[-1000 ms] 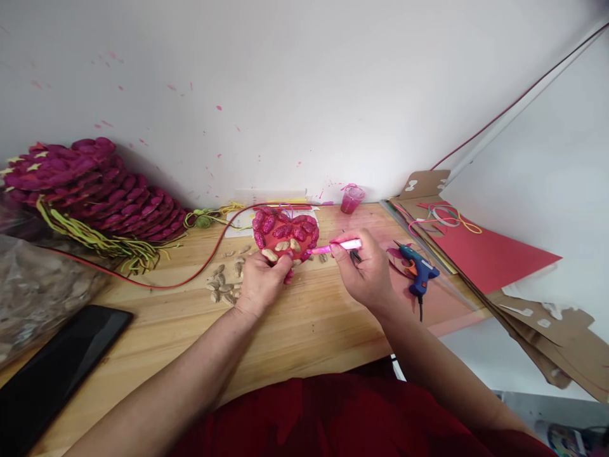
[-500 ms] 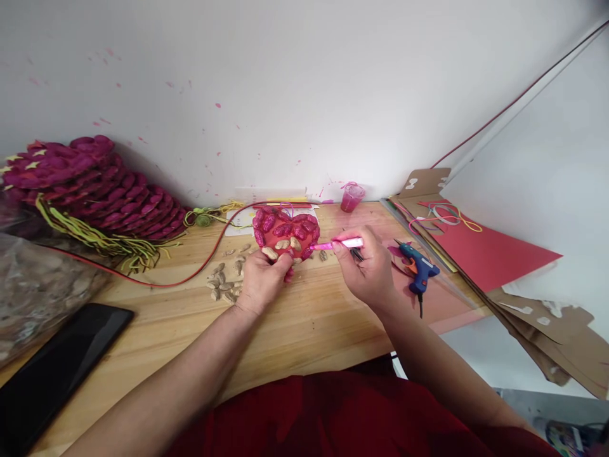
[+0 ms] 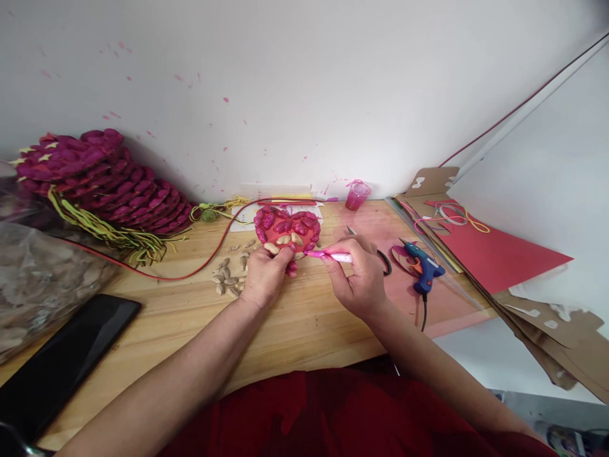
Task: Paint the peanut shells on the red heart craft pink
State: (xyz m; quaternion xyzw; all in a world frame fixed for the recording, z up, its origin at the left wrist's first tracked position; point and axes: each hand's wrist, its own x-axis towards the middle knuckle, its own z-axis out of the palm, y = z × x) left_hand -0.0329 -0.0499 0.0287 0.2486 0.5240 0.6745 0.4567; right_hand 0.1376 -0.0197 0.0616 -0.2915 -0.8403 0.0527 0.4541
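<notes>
My left hand (image 3: 270, 270) grips the lower edge of a red heart-shaped card (image 3: 280, 240), thumb on top. Peanuts painted glittery pink line the card's upper part and sides. Several unpainted peanuts (image 3: 284, 240) sit in its middle and along the lower edge, partly hidden by my thumb. A slim white-handled paintbrush (image 3: 340, 257), smeared pink toward its front, is pinched in my right hand (image 3: 359, 274). Its tip is at the card's lower right edge, beside a bare peanut. Loose peanuts (image 3: 231, 279) lie on the table left of my left hand.
A cup of pink paint (image 3: 358, 194) stands by the wall. Scissors (image 3: 384, 261), partly hidden by my right hand, and a blue glue gun (image 3: 425, 270) lie to the right. Leftward are stacked pink peanut pieces (image 3: 118, 184), a bag (image 3: 42, 285), a phone (image 3: 71, 362) and a red cord (image 3: 209, 254).
My right hand has brought the brush tip left and down along the card's right edge. More of the scissors shows. My left hand still grips the card; the view has shifted slightly.
</notes>
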